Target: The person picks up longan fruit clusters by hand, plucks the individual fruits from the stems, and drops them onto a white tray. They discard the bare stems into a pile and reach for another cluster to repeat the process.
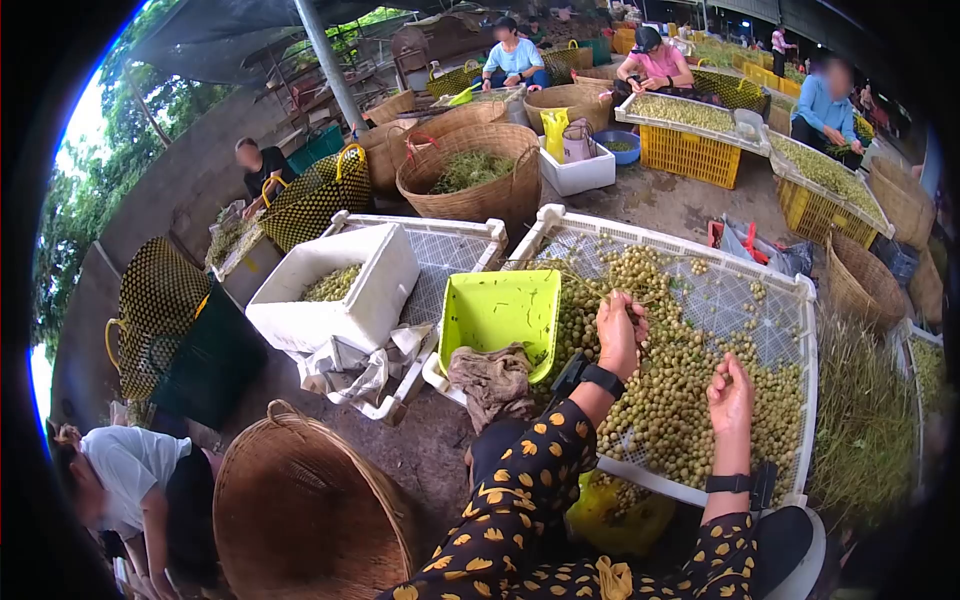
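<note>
My left hand (pixel 620 335) is above a white mesh tray (pixel 808 345), its fingers curled round a thin twig (pixel 578 274) that sticks out toward the upper left. Lower right, over the same tray, my right hand (pixel 732 395) is closed with its fingertips pressed together; whatever lies in them is too small to make out. Beneath both hands spread loose round yellow-brown fruits (pixel 665 400), longan-like in look. Left of my left hand sits a bright green plastic scoop bin (pixel 500 312) with dark bits inside, and a crumpled brown cloth (pixel 492 380) hangs at its front.
A white foam box (pixel 335 315) holds more fruit. Wicker baskets (pixel 310 500) stand at lower left and behind the trays. Stripped twigs (pixel 862 420) are heaped at right. Several people sit around other trays, and one person (pixel 135 490) bends over at lower left.
</note>
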Demonstrator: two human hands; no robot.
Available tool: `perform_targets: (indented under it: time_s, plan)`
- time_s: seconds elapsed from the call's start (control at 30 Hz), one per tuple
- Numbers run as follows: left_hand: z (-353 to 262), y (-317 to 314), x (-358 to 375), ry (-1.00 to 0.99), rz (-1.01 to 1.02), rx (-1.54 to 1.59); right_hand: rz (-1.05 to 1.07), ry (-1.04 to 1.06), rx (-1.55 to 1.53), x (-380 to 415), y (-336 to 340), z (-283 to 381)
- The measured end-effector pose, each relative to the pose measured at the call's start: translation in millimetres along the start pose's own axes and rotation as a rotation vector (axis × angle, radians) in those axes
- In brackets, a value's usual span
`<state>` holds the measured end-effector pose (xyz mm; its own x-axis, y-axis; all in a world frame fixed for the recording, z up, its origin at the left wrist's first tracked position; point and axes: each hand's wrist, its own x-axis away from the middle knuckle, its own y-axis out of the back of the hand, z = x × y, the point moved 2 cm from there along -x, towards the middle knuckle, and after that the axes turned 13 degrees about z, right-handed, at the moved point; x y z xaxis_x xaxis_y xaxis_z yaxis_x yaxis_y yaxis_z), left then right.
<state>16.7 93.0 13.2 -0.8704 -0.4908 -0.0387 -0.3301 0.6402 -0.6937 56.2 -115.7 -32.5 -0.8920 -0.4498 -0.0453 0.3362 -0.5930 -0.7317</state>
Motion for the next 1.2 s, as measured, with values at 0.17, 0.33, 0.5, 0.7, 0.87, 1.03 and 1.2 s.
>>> perform_targets:
  time_s: [0.17,0.33,0.5,0.7,0.87,1.03,1.2]
  plan:
    - [2,-4,3,-0.025,0.012,-0.014,0.173,-0.262,-0.084,13,-18,-4]
    - [6,-7,10,-0.038,0.073,-0.05,0.228,-0.383,0.11,27,-44,-18]
    - [7,-14,21,0.009,0.068,-0.03,0.222,-0.394,0.309,24,-54,-34]
    - [13,-14,23,0.015,0.088,-0.042,0.205,-0.371,0.576,23,-67,-41]
    - [10,-12,20,0.006,0.094,0.028,0.159,-0.328,0.478,27,-64,-40]
    - [2,-7,13,-0.009,0.062,0.035,0.151,-0.3,0.525,26,-56,-28]
    - [-1,-8,7,-0.054,0.039,0.023,0.166,-0.227,0.633,14,-63,-5]
